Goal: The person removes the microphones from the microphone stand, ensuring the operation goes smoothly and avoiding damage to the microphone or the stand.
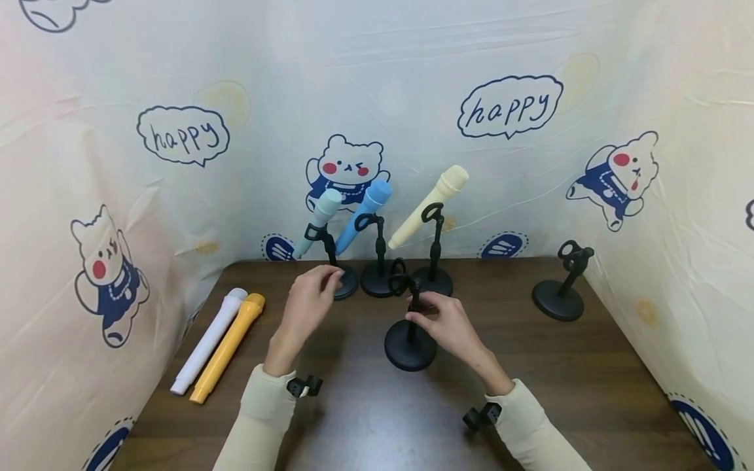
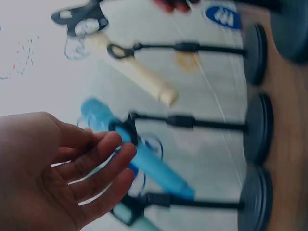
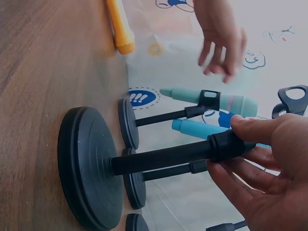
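Note:
My right hand (image 1: 452, 326) pinches the collar of a black desktop microphone stand (image 1: 410, 350) between thumb and fingers. In the right wrist view, the stand's round base (image 3: 91, 166) and pole show fully, with its clip partly behind the hand. My left hand (image 1: 309, 297) holds nothing, its fingers loosely bent near the back row of stands. There a mint microphone (image 1: 326, 208), a blue microphone (image 1: 365, 212) and a cream microphone (image 1: 432, 204) lean tilted in the clips of three stands. In the left wrist view, the fingers overlap the blue microphone's clip (image 2: 126, 129).
A white microphone (image 1: 209, 340) and a yellow microphone (image 1: 228, 348) lie side by side at the table's left. Another black stand (image 1: 558, 299) with a bare clip stands at the far right. A printed cloth (image 1: 412, 118) hangs behind the table.

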The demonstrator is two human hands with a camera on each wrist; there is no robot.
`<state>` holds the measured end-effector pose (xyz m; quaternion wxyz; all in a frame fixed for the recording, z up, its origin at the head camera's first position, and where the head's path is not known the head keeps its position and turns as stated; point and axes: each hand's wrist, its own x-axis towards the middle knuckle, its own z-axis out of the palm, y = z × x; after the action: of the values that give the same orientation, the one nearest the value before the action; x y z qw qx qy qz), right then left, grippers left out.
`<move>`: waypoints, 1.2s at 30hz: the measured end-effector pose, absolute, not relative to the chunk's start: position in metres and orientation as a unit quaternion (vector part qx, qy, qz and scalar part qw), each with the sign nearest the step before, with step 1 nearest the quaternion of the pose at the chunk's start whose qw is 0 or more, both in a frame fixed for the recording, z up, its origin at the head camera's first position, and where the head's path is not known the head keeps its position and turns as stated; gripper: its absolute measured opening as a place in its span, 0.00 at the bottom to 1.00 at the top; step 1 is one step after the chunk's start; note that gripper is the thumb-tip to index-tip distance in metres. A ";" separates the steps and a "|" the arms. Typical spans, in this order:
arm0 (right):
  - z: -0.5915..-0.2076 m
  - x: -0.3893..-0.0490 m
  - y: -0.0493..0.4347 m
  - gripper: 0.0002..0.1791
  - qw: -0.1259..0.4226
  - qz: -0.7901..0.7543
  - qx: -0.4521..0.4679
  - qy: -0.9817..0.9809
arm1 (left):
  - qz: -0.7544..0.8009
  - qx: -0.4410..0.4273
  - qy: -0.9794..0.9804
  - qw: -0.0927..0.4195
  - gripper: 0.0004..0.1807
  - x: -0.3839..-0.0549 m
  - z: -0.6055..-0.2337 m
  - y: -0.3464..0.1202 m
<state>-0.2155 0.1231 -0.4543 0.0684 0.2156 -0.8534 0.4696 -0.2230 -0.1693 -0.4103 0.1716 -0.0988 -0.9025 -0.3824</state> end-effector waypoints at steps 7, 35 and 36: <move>-0.451 -0.214 0.121 0.14 0.059 0.469 0.213 -0.855 | -0.482 -0.172 -0.847 0.147 0.18 -0.220 -0.404 -0.135; -0.460 -0.215 0.117 0.13 0.120 0.476 0.174 -0.854 | -0.592 -0.245 -0.762 0.087 0.26 -0.224 -0.407 -0.090; -0.460 -0.215 0.117 0.13 0.121 0.476 0.175 -0.853 | -0.593 -0.246 -0.762 0.088 0.26 -0.224 -0.407 -0.090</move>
<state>-0.2153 0.1167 -0.4604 0.1215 0.1750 -0.8532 0.4761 -0.2245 -0.0898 -0.4067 0.0880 -0.2459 -0.7619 -0.5928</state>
